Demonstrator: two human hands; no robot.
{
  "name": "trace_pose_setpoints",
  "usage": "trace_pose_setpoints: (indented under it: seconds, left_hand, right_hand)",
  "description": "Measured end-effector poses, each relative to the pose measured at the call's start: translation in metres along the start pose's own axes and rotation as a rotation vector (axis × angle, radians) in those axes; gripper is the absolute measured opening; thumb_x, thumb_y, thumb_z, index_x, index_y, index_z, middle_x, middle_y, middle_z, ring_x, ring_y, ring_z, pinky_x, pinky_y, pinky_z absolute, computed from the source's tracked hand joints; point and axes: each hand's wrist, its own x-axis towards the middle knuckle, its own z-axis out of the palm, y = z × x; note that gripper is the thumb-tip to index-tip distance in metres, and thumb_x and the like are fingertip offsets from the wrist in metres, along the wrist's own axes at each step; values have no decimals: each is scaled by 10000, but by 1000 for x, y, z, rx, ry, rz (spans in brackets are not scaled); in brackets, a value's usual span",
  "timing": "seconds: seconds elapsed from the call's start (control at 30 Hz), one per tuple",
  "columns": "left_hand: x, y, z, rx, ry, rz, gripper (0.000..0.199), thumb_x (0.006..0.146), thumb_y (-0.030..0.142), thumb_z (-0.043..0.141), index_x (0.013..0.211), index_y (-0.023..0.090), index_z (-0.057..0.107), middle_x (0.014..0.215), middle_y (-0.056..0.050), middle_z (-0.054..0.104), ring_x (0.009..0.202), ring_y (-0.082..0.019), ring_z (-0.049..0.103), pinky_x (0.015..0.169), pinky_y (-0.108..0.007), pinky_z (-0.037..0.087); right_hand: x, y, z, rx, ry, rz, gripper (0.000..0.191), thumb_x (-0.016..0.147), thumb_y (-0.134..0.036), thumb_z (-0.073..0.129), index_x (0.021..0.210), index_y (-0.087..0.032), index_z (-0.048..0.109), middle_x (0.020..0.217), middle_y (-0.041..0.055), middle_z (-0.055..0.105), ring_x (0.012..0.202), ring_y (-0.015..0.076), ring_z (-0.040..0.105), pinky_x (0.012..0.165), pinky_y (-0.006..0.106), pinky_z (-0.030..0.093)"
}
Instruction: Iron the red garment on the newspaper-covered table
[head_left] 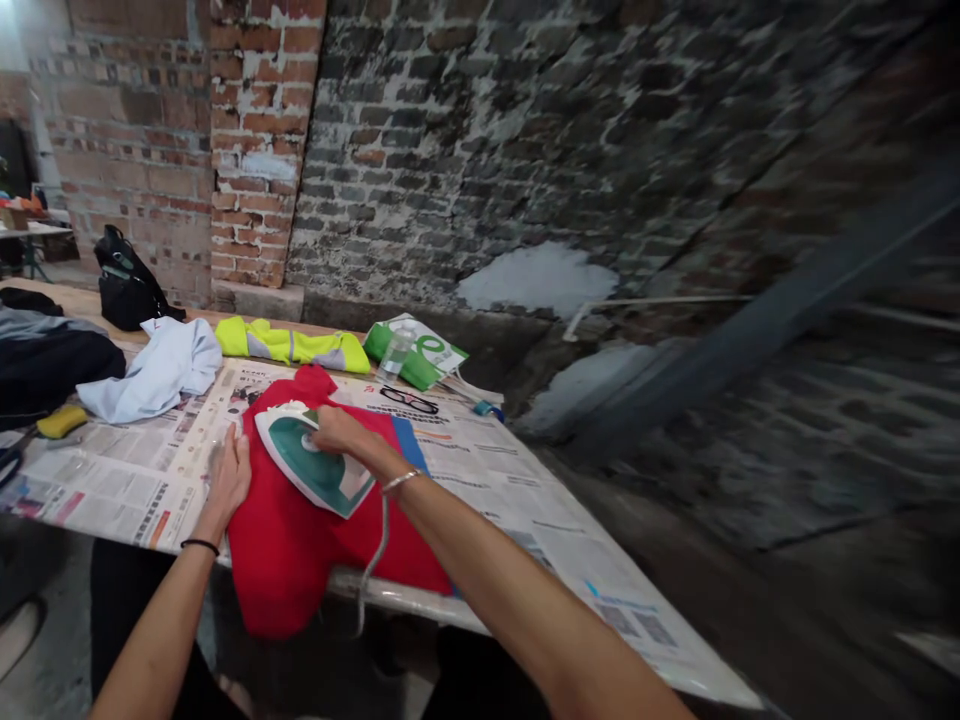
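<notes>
A red garment (281, 545) with a blue edge lies on the newspaper-covered table (517, 480), part of it hanging over the front edge. My right hand (336, 432) is wrapped round the handle of a green and white iron (300, 465), which rests on the red cloth with its tip toward the back left. The iron's cord hangs down over the table's front edge. At the garment's left edge, my left hand (231, 472) lies with its fingers stretched out, holding nothing.
Behind the garment are a yellow reflective vest (300, 347), a green and white bag (427, 358), a clear bottle (396, 355) and glasses (409, 400). To the left are a pale garment (161, 370), dark clothing (52, 375), a yellow sponge (61, 421) and a black bag (127, 285).
</notes>
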Motion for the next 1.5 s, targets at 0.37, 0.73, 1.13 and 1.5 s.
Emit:
trace_pose_setpoints:
  seconds: [0.37, 0.73, 1.13, 1.5]
  left_hand:
    - [8, -3, -5, 206, -97, 123, 554, 998, 444, 497, 1442, 117, 547, 1359, -213, 702, 1315, -332, 643, 1188, -539, 443]
    - [17, -5, -6, 271, -112, 177, 505, 965, 438, 497, 1340, 120, 608, 1347, -208, 710, 1291, -335, 657, 1166, -530, 474]
    - [26, -5, -9, 367, -52, 251, 520, 935, 505, 472, 1279, 158, 653, 1282, -178, 748, 1229, -340, 689, 1134, -531, 500]
    - [25, 0, -11, 336, -79, 211, 564, 920, 504, 450, 1282, 124, 656, 1318, -211, 730, 1261, -348, 676, 1157, -537, 479]
  right_hand:
    - [-72, 89, 6, -74, -133, -399, 228, 870, -123, 664, 1070, -207, 733, 1019, 59, 790, 905, 197, 714, 726, 223, 436]
    - [-58, 207, 14, -4, 125, 279, 455, 873, -229, 708, 1319, -140, 695, 1196, 170, 777, 1063, 282, 748, 791, 273, 527]
    - [10, 188, -22, 12, 183, 475, 507, 820, -121, 710, 1324, -70, 724, 1259, 242, 756, 1173, 316, 737, 838, 292, 581]
    - [-11, 168, -24, 29, 114, 358, 330, 774, -65, 689, 1087, -75, 795, 1044, 191, 807, 973, 277, 776, 681, 239, 538]
